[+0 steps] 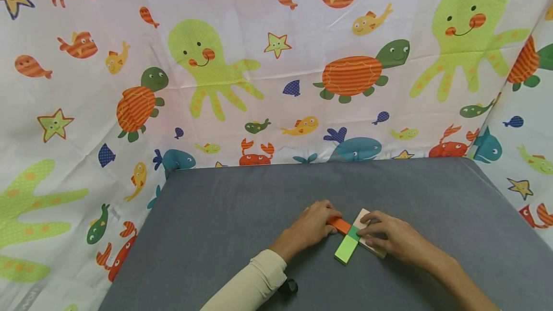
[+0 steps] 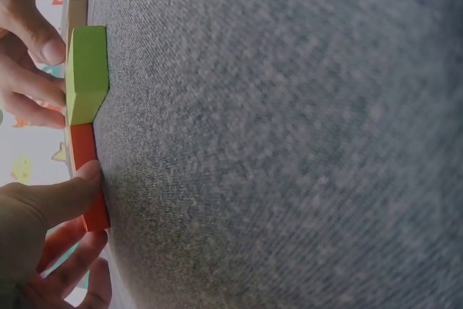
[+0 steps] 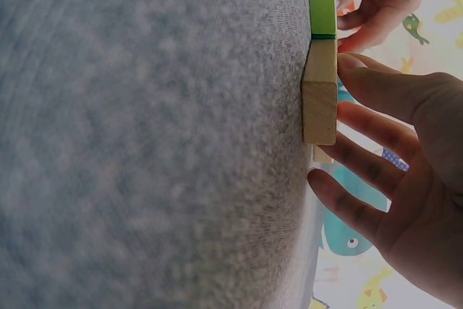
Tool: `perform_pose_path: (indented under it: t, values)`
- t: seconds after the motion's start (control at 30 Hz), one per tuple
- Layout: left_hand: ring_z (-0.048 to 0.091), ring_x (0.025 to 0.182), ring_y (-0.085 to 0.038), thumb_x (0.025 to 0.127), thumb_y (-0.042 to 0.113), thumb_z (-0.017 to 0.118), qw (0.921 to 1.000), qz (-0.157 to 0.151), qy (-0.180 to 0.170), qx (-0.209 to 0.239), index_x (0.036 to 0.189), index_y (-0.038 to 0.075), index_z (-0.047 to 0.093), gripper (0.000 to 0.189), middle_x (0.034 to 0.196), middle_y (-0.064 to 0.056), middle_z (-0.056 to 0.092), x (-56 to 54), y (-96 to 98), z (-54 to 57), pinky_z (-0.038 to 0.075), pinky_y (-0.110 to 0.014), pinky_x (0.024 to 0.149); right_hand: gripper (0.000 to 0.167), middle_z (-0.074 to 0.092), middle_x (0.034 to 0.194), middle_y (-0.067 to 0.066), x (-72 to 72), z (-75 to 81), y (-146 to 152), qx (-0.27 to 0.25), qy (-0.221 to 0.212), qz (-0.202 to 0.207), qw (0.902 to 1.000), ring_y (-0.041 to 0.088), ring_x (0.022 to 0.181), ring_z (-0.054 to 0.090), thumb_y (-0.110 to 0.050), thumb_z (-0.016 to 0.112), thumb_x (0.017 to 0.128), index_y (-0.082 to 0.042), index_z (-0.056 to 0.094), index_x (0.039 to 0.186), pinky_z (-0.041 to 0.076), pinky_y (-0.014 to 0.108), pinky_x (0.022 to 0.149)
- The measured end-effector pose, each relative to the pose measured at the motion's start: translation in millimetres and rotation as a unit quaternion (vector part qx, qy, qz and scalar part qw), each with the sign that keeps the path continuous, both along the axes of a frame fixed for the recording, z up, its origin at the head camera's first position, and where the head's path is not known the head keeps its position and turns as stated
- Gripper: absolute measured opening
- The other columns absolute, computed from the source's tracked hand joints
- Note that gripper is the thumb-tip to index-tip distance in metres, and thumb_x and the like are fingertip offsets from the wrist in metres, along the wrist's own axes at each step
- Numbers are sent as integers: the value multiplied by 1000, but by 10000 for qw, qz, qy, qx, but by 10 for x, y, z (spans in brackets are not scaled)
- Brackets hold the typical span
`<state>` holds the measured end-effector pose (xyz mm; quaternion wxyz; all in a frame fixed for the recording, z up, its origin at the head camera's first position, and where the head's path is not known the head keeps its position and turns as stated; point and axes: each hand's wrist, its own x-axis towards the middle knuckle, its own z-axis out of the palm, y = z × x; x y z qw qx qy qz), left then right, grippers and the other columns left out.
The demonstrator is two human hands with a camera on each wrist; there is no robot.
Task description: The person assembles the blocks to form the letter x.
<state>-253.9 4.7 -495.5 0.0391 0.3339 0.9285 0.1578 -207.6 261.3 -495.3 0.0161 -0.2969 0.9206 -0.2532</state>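
Observation:
Flat blocks form a cross on the table: an orange block (image 1: pixel 339 225), a light green block (image 1: pixel 346 250), a small dark green square (image 1: pixel 353 233) at the centre, and two plain wooden blocks, one far (image 1: pixel 361 217) and one near (image 1: pixel 377 249). My left hand (image 1: pixel 312 224) pinches the outer end of the orange block, thumb on its near side. Over the wooden blocks, my right hand (image 1: pixel 395 236) reaches in from the right with fingers spread and loosely bent. Its fingertips are at the centre square and the wooden blocks. In the right wrist view the thumb lies along the near wooden block (image 3: pixel 320 99).
The blocks lie on a grey cloth-covered table (image 1: pixel 207 234). A small black round object (image 1: pixel 288 287) sits beside the left sleeve (image 1: pixel 255 277). A white curtain with printed sea animals (image 1: pixel 298 124) hangs behind the table and along both sides.

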Motion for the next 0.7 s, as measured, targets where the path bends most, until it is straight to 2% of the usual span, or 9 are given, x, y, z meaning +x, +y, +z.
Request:
perform_pose_path:
  t: [0.37, 0.5, 0.6, 0.7]
  values:
    - [60, 118, -14, 99, 29, 77, 9999, 54, 122, 92, 142, 23, 70, 43, 134, 2, 64, 37, -34, -39, 51, -32, 99, 23, 67, 128, 1, -29, -16, 13, -51, 24, 100, 9999, 31, 115, 68, -23, 83, 92, -26, 83, 115, 58, 49, 88]
    - [58, 123, -15, 100, 34, 75, 9995, 196, 197, 166, 144, 27, 68, 45, 140, 4, 61, 69, -80, -38, 51, -35, 100, 24, 67, 130, 3, -25, -28, 43, -133, 159, 96, 9997, 32, 116, 68, -24, 83, 92, -26, 83, 116, 58, 50, 90]
    - [57, 126, -17, 101, 40, 73, 9982, 364, 459, 131, 146, 28, 66, 47, 145, 4, 58, 90, -183, -14, 50, -34, 97, 26, 66, 134, 7, -22, -7, 98, -208, 431, -50, 9988, 34, 118, 67, -22, 84, 92, -25, 82, 117, 57, 52, 90]
    - [57, 128, -21, 103, 43, 70, 9947, 511, 883, 90, 148, 25, 64, 49, 149, 1, 56, 88, -367, 42, 47, -36, 91, 30, 63, 139, 12, -38, 66, 186, -204, 640, -368, 9971, 39, 121, 66, -21, 84, 93, -21, 81, 122, 57, 58, 90]
